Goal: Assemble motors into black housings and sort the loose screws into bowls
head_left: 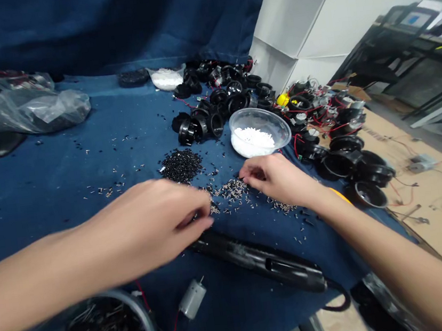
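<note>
My left hand [173,214], slightly blurred, reaches over the blue cloth with its thumb and fingers curled together. Whatever those fingers hold, if anything, is hidden. Below its fingertips lies a black corded electric screwdriver [256,258]. My right hand [269,178] is closed in a pinch at the edge of a scattered pile of small silvery screws [234,189]; I cannot make out anything between its fingertips. Behind the hands sits a heap of small black screws [181,166]. A clear plastic bowl [279,131] with small white pieces [254,140] stands just beyond my right hand.
Black round housings [216,126] crowd the back and right, mixed with red-wired motors [318,105]. A small motor [193,299] lies in front, beside a large clear tub [145,314] of dark parts. Plastic bags [36,107] rest at the back left; cardboard [427,177] covers the right.
</note>
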{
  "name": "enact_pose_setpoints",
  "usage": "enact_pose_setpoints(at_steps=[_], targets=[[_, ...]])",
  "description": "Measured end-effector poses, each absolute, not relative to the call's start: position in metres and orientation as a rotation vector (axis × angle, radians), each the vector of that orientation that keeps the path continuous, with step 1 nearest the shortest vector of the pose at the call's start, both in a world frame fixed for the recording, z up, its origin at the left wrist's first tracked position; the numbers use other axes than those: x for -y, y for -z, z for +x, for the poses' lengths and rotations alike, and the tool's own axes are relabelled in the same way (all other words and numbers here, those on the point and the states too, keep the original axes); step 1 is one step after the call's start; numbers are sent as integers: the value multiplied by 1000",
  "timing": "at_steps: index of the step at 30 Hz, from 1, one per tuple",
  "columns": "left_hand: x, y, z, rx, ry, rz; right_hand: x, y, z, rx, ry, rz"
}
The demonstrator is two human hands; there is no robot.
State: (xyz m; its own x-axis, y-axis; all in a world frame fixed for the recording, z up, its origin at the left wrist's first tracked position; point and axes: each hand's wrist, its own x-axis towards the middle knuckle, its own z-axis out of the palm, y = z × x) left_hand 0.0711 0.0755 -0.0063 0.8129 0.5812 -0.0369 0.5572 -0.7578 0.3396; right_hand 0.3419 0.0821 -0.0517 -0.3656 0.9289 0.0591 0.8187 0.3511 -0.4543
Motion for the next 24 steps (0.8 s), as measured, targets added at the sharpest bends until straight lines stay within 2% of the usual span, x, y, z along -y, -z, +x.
enact_pose_setpoints(at_steps=[4, 7, 11, 16, 20, 24], targets=[[-123, 17, 148, -720, 27, 2901, -77, 52, 349, 2196, -524, -1597], [-139, 30, 170, -641, 150, 2944, -73, 53, 352, 2133, -590, -1584], [-145, 43, 167, -609, 195, 2967, -73, 57, 349, 2117, -693, -1529], [-154, 49, 167, -582, 216, 2954, -79, 60, 343, 2245, -599, -1552], [-152, 29, 155, -693, 72, 2881, -79, 59, 338, 2290, -564, -1621], [-126, -3, 100, -871, 46, 2620, -81, 60, 334, 2391, -543, -1647]])
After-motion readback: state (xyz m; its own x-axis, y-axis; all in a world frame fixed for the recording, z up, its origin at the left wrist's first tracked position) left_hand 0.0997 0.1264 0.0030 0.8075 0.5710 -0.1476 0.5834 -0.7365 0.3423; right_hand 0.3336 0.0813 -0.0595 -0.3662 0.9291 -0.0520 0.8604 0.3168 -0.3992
